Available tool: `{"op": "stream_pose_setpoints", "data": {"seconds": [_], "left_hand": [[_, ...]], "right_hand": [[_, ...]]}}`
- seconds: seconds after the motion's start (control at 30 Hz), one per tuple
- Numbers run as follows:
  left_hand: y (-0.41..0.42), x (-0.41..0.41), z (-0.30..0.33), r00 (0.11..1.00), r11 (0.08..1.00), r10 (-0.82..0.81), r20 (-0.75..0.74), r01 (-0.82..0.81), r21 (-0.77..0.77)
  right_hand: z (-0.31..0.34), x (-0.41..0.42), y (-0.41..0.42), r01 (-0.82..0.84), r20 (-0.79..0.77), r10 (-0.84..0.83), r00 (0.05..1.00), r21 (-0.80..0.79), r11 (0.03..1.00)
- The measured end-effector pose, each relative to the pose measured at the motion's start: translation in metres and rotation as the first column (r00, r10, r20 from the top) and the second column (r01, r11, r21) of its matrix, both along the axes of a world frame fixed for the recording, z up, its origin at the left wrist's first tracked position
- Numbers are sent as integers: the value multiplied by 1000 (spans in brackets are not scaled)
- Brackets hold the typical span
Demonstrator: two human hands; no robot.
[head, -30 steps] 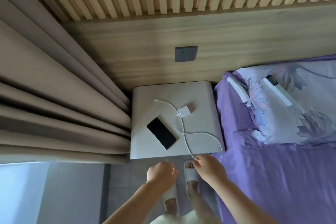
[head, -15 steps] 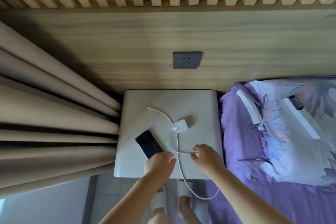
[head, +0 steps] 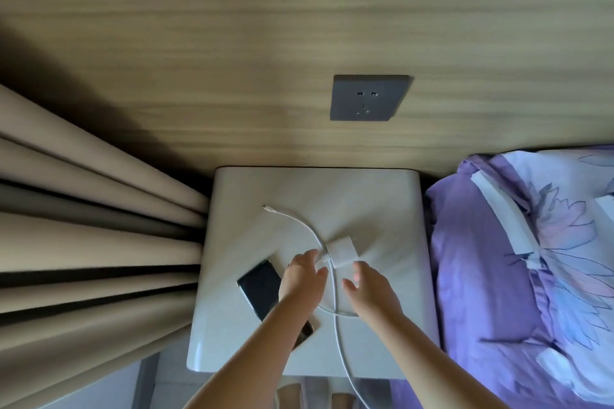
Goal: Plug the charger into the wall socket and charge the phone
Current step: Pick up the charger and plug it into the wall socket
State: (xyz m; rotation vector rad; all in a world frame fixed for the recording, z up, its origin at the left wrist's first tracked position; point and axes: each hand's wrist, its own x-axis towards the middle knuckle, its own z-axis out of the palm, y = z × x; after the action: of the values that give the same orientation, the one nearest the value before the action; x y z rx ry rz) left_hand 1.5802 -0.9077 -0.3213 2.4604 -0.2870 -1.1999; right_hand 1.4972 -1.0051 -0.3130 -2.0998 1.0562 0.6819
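A white charger block lies in the middle of the white nightstand. Its white cable curves to a free plug end at the back left, and another length hangs over the front edge. A black phone lies at the front left, partly under my left forearm. My left hand has its fingertips at the cable plug beside the charger; whether they pinch it is unclear. My right hand hovers just in front of the charger, fingers apart and holding nothing. The grey wall socket sits on the wooden wall above, with nothing plugged in.
Beige curtains hang close along the nightstand's left side. A bed with a purple sheet and a flowered pillow borders the right side. Slippered feet show below the front edge.
The view has moved in closer to the nightstand. My right hand has let go of the cable, and both hands have reached forward to the charger block.
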Motion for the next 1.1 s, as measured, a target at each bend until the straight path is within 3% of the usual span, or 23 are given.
{"op": "stream_pose_setpoints", "data": {"seconds": [0.17,0.27,0.4,0.57,0.7,0.93,1.1], "left_hand": [[-7,5,-20,987,994,103,-120,-107,-29],[-10,-1,-20,979,986,109,-172,-129,-109],[-11,-5,-6,937,930,218,-274,-284,-233],[-12,0,29,909,840,289,-300,-391,-376],[-9,4,57,856,731,322,-404,-496,-469],[-6,2,89,833,734,303,-463,-514,-445],[-14,7,107,826,690,303,-476,-535,-488]], "right_hand": [[-18,7,2,190,48,-195,980,91,978],[-15,10,0,363,76,-387,919,220,906],[-9,17,-6,493,110,-544,832,306,815],[22,33,-14,527,210,-646,734,424,737],[52,46,-17,498,289,-730,620,574,650],[107,71,-30,377,346,-816,463,756,535],[132,83,-44,346,359,-823,440,778,524]]}}
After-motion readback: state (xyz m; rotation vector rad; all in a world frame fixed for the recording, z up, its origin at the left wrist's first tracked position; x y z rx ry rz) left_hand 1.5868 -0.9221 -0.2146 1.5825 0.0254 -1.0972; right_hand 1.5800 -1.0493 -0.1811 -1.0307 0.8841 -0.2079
